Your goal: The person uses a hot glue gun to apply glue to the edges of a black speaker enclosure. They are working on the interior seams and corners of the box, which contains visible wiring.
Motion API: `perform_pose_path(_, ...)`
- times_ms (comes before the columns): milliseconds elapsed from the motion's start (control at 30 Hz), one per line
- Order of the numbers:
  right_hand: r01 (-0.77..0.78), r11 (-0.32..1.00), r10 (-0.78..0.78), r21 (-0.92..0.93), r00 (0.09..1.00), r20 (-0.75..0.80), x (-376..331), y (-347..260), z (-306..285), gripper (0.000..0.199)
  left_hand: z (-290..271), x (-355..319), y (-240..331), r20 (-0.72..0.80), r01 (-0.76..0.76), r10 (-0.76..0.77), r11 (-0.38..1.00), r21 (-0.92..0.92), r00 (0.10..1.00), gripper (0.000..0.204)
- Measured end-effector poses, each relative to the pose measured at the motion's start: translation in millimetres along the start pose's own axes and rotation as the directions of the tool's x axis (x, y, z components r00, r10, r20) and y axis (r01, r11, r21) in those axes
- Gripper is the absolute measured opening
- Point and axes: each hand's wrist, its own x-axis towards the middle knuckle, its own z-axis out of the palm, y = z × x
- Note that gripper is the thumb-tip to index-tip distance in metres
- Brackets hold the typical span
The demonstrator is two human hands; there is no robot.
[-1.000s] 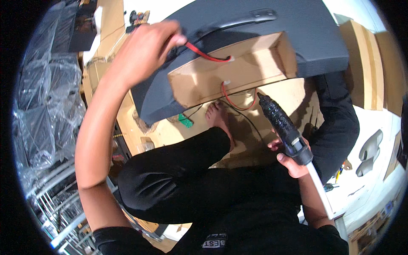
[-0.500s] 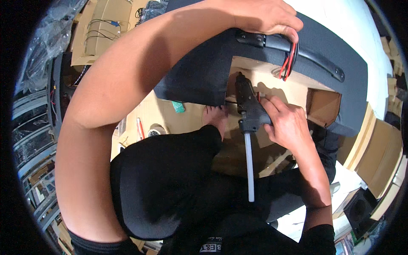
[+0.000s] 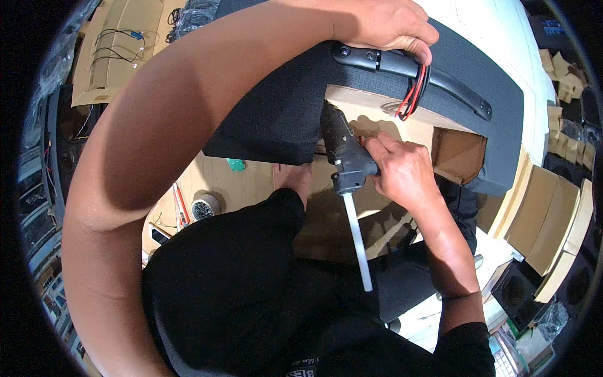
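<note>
- Right hand [image 3: 402,176] is wrapped around the black glue gun [image 3: 344,151], nozzle tucked inside the fabric-covered box [image 3: 276,119] on the lap
- Left hand [image 3: 383,24] pinches the red and black wires [image 3: 413,94] by the carry handle [image 3: 414,66]
- Best to steady the box and feed glue slowly
- The nozzle tip and whatever it touches are hidden
</note>
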Motion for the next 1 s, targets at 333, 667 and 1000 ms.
perform_pose_path(333, -0.004, 1.000, 0.004, 0.022, 1.000, -0.005, -3, 10, -8, 0.022, -2, -1, 2, -0.017, -0.039, 0.038, 0.998, -0.045, 0.999, 0.026)
perform_pose_path(667, 0.120, 0.974, -0.134, -0.190, 0.989, -0.064, 11, 19, -6, 0.013, -8, 1, 6, 0.056, 0.060, -0.055, 0.995, -0.084, 0.997, 0.028)
perform_pose_path(1000, 0.150, 0.963, -0.174, -0.224, 0.981, -0.090, 14, 16, -4, 0.009, -9, 3, 7, 0.091, 0.109, -0.104, 0.993, -0.052, 0.990, 0.029)
